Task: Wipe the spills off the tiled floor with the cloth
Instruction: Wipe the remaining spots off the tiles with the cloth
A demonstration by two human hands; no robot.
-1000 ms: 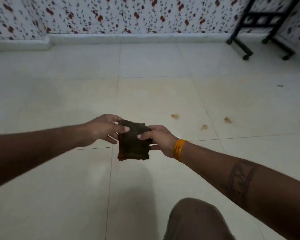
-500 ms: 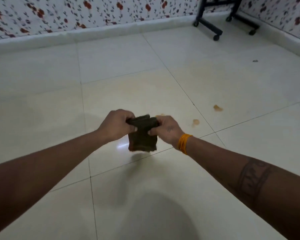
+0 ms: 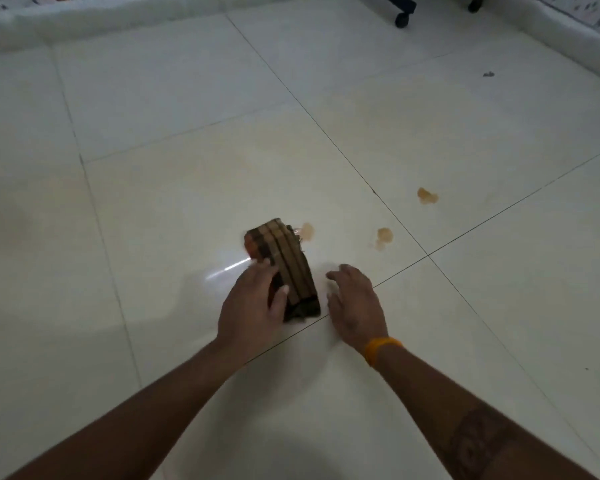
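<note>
A folded brown striped cloth [image 3: 288,261] lies on the pale tiled floor [image 3: 187,188]. My left hand [image 3: 253,306] rests on the cloth's near left side, fingers spread over it. My right hand [image 3: 355,303] hovers just right of the cloth, fingers apart, holding nothing. Three small orange-brown spills mark the floor: one spill [image 3: 307,231] touches the cloth's far end, a second spill [image 3: 383,236] lies further right, a third spill [image 3: 427,196] sits beyond the tile joint.
A white skirting [image 3: 84,15] runs along the far wall. Black caster legs of a stand [image 3: 403,16] sit at the top right. A small dark speck [image 3: 488,74] lies on the floor at the far right.
The cloth went from being held in the air by both hands down onto the floor. My right hand let go of it. The view tilted down, closer to the floor.
</note>
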